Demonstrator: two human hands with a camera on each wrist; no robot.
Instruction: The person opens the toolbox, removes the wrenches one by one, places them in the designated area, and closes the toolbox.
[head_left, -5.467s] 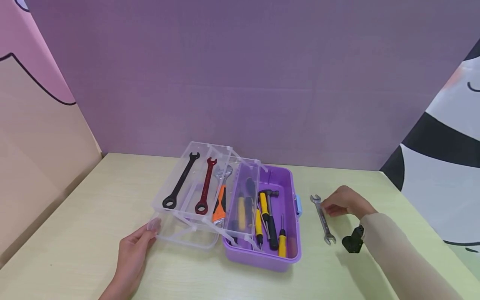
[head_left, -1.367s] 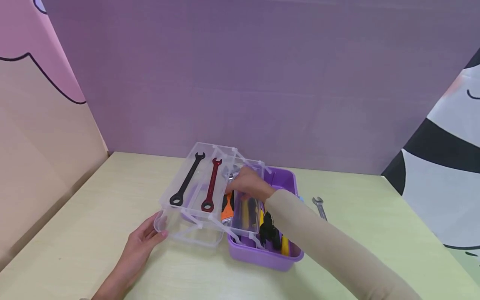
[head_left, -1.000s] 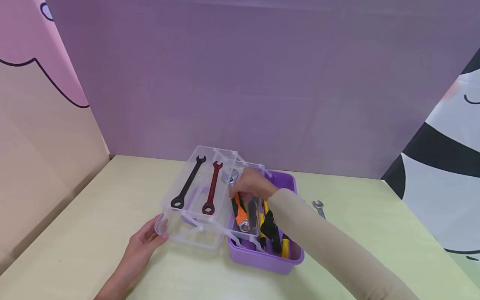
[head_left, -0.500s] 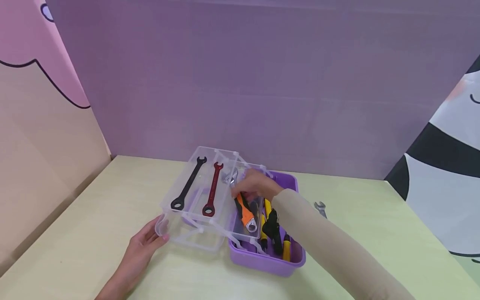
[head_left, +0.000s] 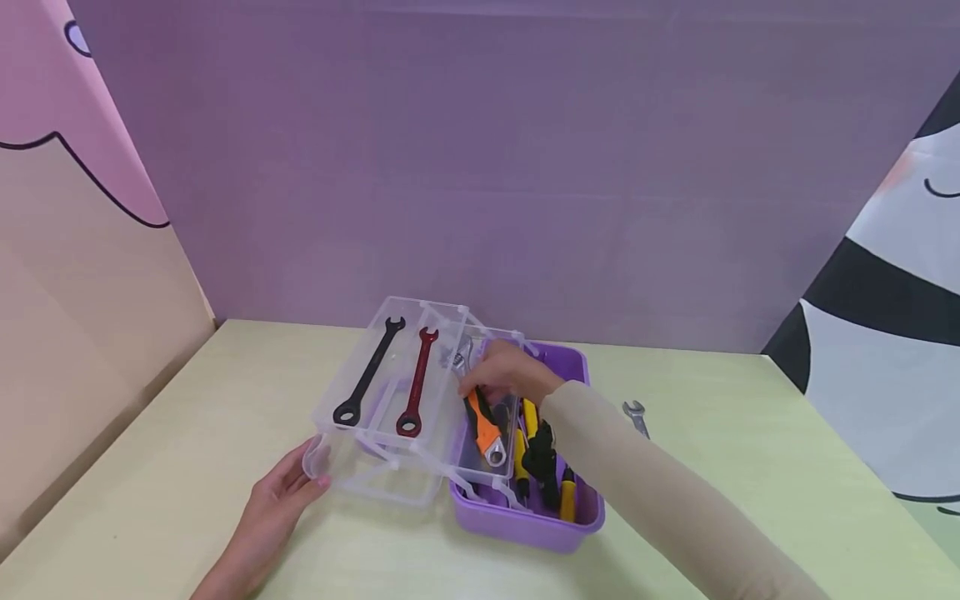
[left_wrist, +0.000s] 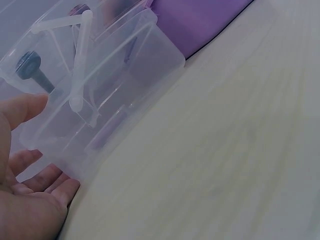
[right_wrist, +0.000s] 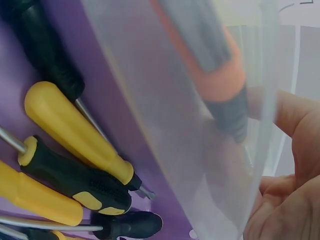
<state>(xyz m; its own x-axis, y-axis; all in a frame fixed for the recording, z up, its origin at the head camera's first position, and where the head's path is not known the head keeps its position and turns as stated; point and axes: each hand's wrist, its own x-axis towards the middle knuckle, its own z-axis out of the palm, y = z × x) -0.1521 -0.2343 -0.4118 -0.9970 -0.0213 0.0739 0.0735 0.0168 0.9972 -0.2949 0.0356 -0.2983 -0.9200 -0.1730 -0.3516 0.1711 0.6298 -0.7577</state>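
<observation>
My right hand (head_left: 501, 372) reaches into a clear tray of the purple toolbox (head_left: 517, 529), its fingers pinching an adjustable wrench (head_left: 487, 429). The wrench's orange and black handle slants toward the front right, and its silver head points to the back. In the right wrist view, the handle shows through the clear tray wall. My left hand (head_left: 273, 500) holds the near-left corner of the transparent lid (head_left: 390, 492), thumb on one side and fingers on the other. Above the lid, the upper clear tray (head_left: 386, 421) bears a black wrench (head_left: 365, 379) and a red wrench (head_left: 417, 383).
Yellow and black screwdrivers (right_wrist: 75, 130) lie in the purple base with other tools. A silver open-end wrench (head_left: 636, 417) lies on the table right of the box, partly hidden by the sleeve (head_left: 645, 467). A purple wall (head_left: 480, 167) stands behind the table.
My right hand has left the silver wrench and moved left into the box, taking hold of the adjustable wrench. Its handle has swung right. My left hand stays at the lid.
</observation>
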